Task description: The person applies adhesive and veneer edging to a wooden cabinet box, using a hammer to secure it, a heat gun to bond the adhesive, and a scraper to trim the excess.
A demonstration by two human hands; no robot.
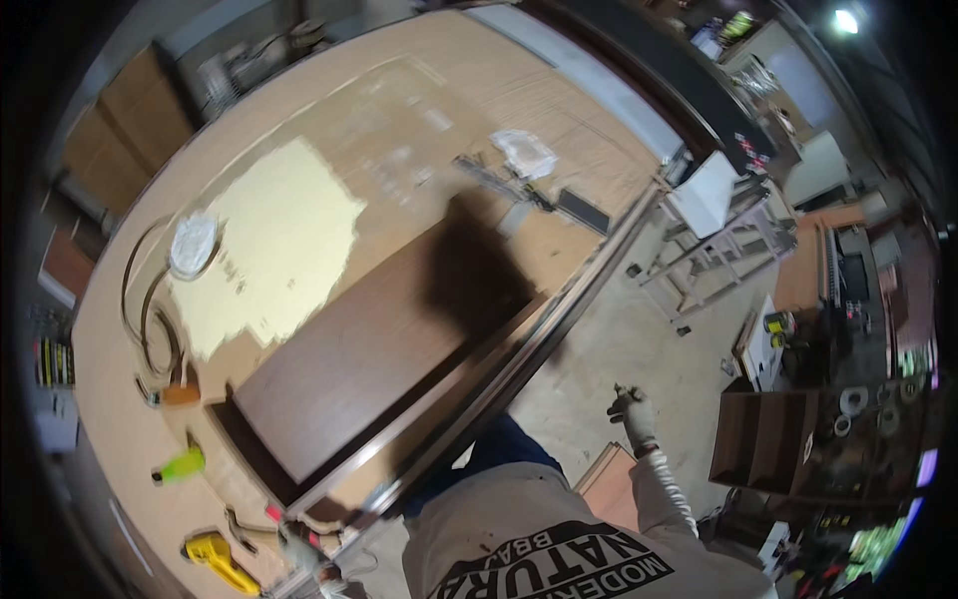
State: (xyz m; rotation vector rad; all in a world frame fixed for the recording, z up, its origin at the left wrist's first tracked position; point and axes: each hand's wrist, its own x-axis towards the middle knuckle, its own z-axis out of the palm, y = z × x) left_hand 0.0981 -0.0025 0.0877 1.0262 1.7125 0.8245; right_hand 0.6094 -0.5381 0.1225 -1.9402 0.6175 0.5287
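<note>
My right hand (633,409), in a light glove with dark fingertips, hangs over the concrete floor to the right of the workbench, with its fingers curled and nothing visible in it. My left hand (302,547), also gloved and blurred, is at the near edge of the workbench (329,120), by the near corner of a long dark brown panel (359,364) lying flat on the bench. A small red thing (271,513) shows beside that hand. Whether the hand grips anything I cannot tell.
On the bench lie a yellow tool (215,555), a neon green object (181,465), curved wood strips (150,324) and a white bag (193,245). A metal frame stand (714,245) and a brown shelf unit (766,439) stand on the floor to the right.
</note>
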